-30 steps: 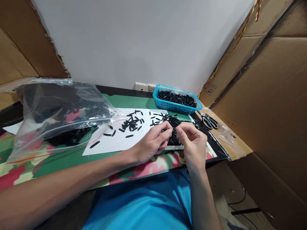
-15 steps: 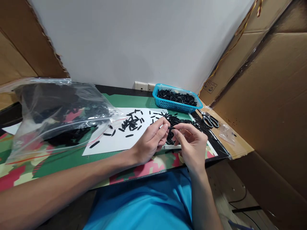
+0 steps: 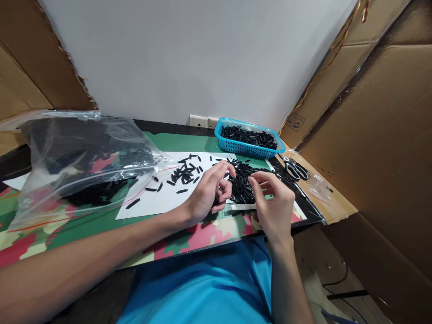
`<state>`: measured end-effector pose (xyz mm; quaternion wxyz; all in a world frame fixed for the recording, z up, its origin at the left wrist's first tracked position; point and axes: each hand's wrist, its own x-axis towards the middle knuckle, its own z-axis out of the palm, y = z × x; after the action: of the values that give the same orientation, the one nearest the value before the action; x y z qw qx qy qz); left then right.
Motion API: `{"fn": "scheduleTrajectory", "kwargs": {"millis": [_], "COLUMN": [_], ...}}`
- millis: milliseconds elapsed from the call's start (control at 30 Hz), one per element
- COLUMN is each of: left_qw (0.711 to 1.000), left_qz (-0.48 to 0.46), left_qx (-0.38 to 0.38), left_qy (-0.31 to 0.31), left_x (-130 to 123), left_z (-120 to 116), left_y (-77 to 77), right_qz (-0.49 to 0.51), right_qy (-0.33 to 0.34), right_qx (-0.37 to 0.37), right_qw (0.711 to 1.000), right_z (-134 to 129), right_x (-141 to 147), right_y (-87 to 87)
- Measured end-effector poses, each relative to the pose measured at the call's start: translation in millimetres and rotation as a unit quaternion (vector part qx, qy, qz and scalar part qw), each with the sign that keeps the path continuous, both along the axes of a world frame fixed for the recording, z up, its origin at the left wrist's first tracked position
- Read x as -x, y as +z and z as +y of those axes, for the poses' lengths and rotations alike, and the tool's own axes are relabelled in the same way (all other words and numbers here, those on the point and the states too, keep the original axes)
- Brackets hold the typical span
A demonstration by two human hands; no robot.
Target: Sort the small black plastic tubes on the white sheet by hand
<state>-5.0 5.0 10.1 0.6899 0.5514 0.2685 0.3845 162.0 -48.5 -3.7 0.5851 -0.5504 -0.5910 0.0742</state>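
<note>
My left hand [image 3: 213, 191] is curled above the white paper [image 3: 148, 208], its lower fingers closed over small black strip-like pieces [image 3: 216, 200] that show darkly in the palm. Its index finger and thumb have nothing visible between them. To the right, my right hand [image 3: 272, 193] pinches thumb against index finger; whatever may be between those tips is too small to make out. Between and behind the hands lies a dense pile of black pieces [image 3: 243, 182]. A looser group of black pieces [image 3: 185, 173] is scattered on the paper left of my left hand.
A blue perforated basket [image 3: 249, 149] full of black pieces stands behind the pile. On the left lies a large clear zip bag [image 3: 91, 153] with black pieces. Scissors [image 3: 295, 169] and a small plastic bag [image 3: 319, 189] are at right. A pale strip [image 3: 242, 207] lies before the pile.
My hands have moved apart. The thin black piece that spanned their fingertips no longer shows there. My left hand has turned, its fingers loosening so dark pieces show in the palm.
</note>
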Motion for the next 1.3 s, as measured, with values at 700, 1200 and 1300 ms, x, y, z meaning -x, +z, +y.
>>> {"fn": "scheduleTrajectory", "kwargs": {"millis": [700, 1200, 1300], "left_qw": [0.994, 0.976, 0.976], "left_qz": [0.04, 0.047, 0.038], "left_qx": [-0.044, -0.213, -0.213], "left_qy": [0.087, -0.009, -0.004], "left_x": [-3, 4, 3], "left_z": [8, -13, -14], "left_y": [-9.6, -8.6, -11.0], "right_qz": [-0.191, 0.345, 0.33], "right_qy": [0.129, 0.196, 0.192], "right_qx": [0.033, 0.06, 0.054], "right_qw": [0.973, 0.916, 0.923], "right_z": [-28, -4, -4], "right_x": [38, 10, 10], "right_y": [12.2, -0.9, 0.7]}}
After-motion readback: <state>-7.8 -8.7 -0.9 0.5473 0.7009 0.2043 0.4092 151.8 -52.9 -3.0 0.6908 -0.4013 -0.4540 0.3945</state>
